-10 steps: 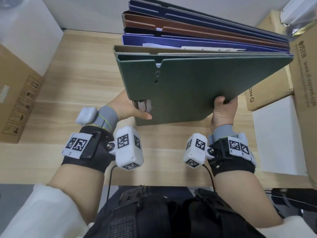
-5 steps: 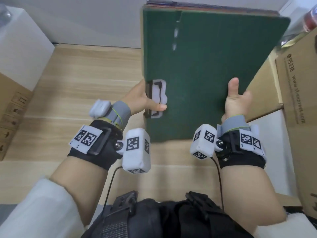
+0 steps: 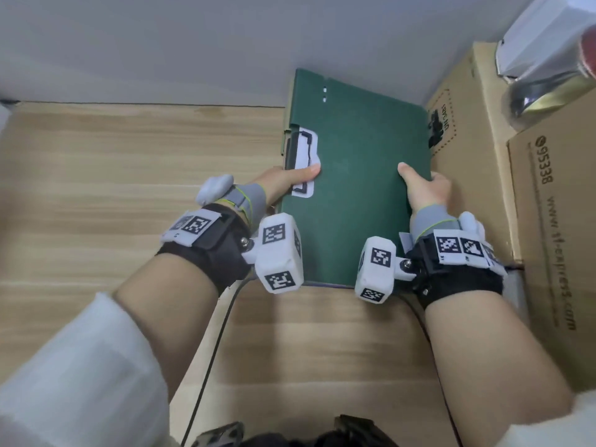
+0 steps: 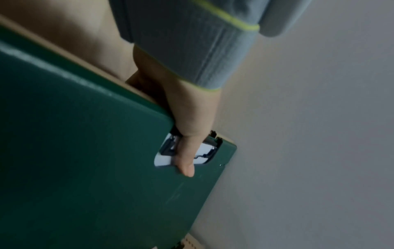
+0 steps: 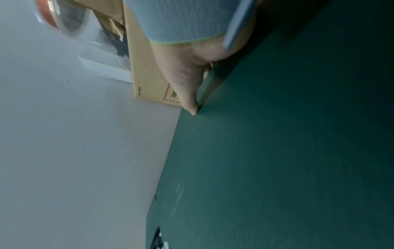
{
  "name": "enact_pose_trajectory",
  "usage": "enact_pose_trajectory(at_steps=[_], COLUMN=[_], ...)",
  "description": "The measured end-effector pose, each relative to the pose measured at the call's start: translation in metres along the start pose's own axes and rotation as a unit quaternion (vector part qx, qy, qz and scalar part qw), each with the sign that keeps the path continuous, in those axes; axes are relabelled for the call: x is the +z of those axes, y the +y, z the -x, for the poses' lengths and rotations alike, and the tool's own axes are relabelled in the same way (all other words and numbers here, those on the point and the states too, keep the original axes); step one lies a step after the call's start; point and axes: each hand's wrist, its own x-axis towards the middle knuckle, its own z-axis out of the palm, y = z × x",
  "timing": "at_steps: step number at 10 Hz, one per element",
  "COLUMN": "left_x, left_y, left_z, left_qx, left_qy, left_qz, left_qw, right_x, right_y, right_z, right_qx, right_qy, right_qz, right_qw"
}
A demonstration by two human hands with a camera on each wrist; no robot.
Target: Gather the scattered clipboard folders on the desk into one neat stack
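Green folders (image 3: 358,188) at upper centre, on wooden desk (image 3: 129,195); long axis toward wall, clip (image 3: 304,162) on left edge. Matte flat cover, rounded corners. Clamped by left hand (image 3: 283,185) at clip, right hand (image 3: 425,191) on right edge, thumbs on top. Cardboard boxes (image 3: 477,162) just right.

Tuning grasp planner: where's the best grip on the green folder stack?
Grip the two long side edges, one hand from each side. The green folder stack is wide and flat; the left hand and right hand pinch it thumbs on top.
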Motion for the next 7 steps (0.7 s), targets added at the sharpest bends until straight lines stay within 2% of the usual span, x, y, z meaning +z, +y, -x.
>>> enact_pose_trajectory(at_steps=[1,3,5,6,7], left_x=[0.004,0.014,0.020,0.016,0.011], left_y=[0.007,0.006,0.005,0.011,0.022], left_z=[-0.015,-0.028,-0.027,-0.021,-0.006], left_qx=[0.016,0.020,0.010,-0.001,0.045], left_qy=[0.033,0.064,0.078,0.062,0.115], left_qz=[-0.041,-0.034,-0.040,-0.096,-0.077], left_qw=[0.998,0.997,0.996,0.993,0.989], right_x=[0.009,0.014,0.026,0.036,0.043], right_y=[0.003,0.009,-0.005,-0.021,-0.036], right_z=[-0.015,-0.027,-0.013,0.007,0.033], right_qx=[-0.009,-0.001,-0.061,-0.132,-0.147], right_qy=[0.004,0.003,-0.028,-0.059,-0.160], right_qz=[-0.016,-0.008,0.030,0.060,-0.007], right_qw=[1.000,1.000,0.997,0.988,0.976])
